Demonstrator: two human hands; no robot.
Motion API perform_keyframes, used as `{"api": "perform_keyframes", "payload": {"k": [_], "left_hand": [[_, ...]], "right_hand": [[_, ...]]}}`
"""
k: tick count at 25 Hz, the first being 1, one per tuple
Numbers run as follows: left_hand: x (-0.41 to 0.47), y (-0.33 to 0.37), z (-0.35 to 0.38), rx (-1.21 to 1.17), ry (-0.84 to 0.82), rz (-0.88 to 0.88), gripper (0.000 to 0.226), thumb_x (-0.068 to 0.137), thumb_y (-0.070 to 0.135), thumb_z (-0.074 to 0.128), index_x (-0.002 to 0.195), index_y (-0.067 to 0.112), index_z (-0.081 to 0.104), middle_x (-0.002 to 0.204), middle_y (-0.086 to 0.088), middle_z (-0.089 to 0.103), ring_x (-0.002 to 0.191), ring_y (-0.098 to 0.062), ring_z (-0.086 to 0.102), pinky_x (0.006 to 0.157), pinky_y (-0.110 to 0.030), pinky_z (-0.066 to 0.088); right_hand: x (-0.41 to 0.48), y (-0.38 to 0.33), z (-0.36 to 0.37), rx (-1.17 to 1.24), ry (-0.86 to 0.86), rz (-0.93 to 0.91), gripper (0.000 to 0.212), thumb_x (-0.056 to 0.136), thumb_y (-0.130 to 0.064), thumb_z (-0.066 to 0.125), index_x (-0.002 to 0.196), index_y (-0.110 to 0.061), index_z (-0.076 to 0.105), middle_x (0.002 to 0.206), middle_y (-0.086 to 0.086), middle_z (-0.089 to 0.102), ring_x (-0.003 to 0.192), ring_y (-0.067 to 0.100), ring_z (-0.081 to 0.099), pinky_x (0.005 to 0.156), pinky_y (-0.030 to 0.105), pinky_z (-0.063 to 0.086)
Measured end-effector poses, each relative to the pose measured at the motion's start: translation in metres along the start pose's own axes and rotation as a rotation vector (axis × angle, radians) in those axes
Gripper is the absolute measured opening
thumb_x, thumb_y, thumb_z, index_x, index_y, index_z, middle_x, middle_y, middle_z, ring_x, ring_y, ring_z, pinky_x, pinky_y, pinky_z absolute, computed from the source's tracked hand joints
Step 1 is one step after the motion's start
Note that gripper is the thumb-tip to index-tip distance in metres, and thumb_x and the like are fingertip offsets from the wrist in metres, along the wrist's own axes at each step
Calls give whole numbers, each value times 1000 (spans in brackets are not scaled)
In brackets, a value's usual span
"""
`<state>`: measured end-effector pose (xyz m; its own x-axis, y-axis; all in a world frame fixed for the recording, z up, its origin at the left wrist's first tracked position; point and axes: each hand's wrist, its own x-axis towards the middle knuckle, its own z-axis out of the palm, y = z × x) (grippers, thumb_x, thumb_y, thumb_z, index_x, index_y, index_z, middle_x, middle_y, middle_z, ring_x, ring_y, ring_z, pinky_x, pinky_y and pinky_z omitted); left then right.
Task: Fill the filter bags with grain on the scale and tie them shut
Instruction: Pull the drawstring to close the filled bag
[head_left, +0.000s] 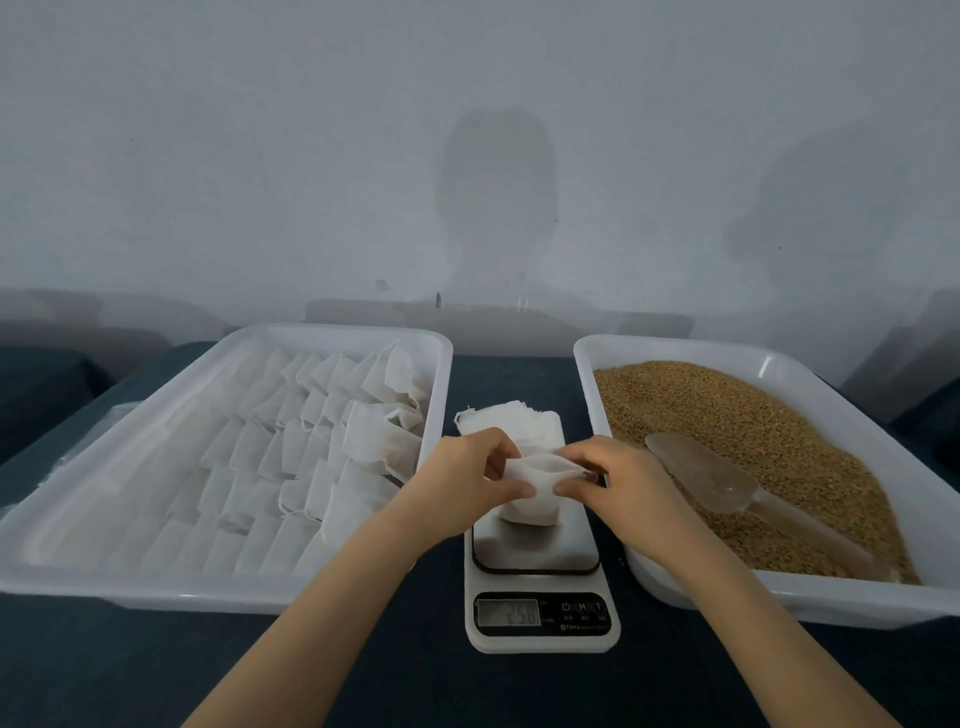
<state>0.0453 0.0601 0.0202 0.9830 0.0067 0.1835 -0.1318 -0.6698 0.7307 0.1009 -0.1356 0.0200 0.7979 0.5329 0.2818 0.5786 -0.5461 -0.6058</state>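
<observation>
A white filter bag stands on the platform of the white kitchen scale at the centre. My left hand pinches the bag's top from the left. My right hand pinches it from the right. A stack of empty filter bags lies just behind the scale. Brown grain fills the white tray on the right, and a clear plastic scoop lies on the grain. The scale's display shows digits that are too blurred to read.
A large white tray on the left holds several rows of filled white bags. Everything sits on a dark blue cloth. A pale wall stands right behind the trays.
</observation>
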Motion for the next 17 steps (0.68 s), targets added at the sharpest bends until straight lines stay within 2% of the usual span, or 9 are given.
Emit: {"api": "perform_keyframes", "payload": {"k": [2, 4, 6, 7, 8, 9, 11, 13, 17], "left_hand": [[-2, 1, 0, 53, -11, 33, 18, 85, 30, 70, 80, 32, 53, 76, 14, 54, 68, -3, 50, 61, -11, 35], [-3, 2, 2, 70, -42, 61, 22, 87, 30, 67, 78, 35, 47, 81, 14, 57, 71, -5, 53, 62, -12, 40], [-4, 6, 2, 21, -91, 47, 22, 83, 33, 70, 93, 34, 50, 97, 10, 62, 83, -7, 58, 69, -16, 47], [-3, 8, 1, 31, -114, 43, 30, 82, 36, 72, 105, 34, 54, 101, 9, 63, 87, -6, 58, 70, -13, 45], [-2, 8, 2, 79, -130, 65, 36, 82, 37, 72, 114, 32, 57, 99, 8, 63, 86, -4, 56, 69, -8, 41], [-1, 11, 2, 134, -140, 96, 32, 84, 36, 70, 114, 28, 63, 94, 8, 65, 82, -2, 56, 65, -5, 39], [0, 13, 1, 165, -150, 132, 8, 87, 32, 68, 88, 25, 69, 72, 13, 61, 66, 3, 53, 57, -6, 35], [0, 14, 1, 158, -157, 128, 28, 87, 31, 69, 62, 32, 56, 56, 15, 49, 54, 7, 48, 53, -5, 34], [2, 15, -1, 123, -149, 99, 40, 90, 26, 65, 55, 32, 47, 53, 14, 45, 49, 1, 45, 51, -5, 34]], "right_hand": [[1, 0, -1, -33, 4, -42, 8, 81, -24, 70, 87, -18, 70, 83, -5, 61, 78, 1, 52, 66, 10, 35], [-1, -1, -2, -29, 14, -67, 4, 82, -23, 70, 81, -19, 69, 78, -4, 61, 75, 4, 53, 64, 10, 36], [-3, -4, -3, 21, -6, -56, 4, 84, -23, 68, 81, -26, 68, 74, -7, 63, 72, 2, 55, 63, 11, 39], [-3, -6, -3, 47, -19, -46, 8, 84, -23, 68, 81, -31, 67, 72, -7, 64, 70, 2, 57, 62, 11, 41], [-4, -7, -3, 68, -25, -43, 13, 84, -23, 68, 81, -35, 66, 71, -8, 65, 69, 3, 58, 61, 12, 42], [-4, -8, -3, 82, -22, -47, 17, 84, -22, 68, 80, -38, 65, 71, -9, 65, 68, 3, 58, 61, 12, 43], [-5, -10, -4, 117, 6, -57, 22, 83, -19, 68, 80, -40, 67, 73, -14, 66, 70, 3, 59, 63, 11, 43], [-7, -11, -6, 156, 37, -68, 26, 83, -15, 68, 79, -41, 68, 76, -19, 67, 74, 2, 61, 65, 9, 43], [-7, -15, -9, 207, 14, -60, 24, 82, -20, 69, 81, -44, 69, 78, -14, 68, 75, 7, 61, 65, 16, 45]]}}
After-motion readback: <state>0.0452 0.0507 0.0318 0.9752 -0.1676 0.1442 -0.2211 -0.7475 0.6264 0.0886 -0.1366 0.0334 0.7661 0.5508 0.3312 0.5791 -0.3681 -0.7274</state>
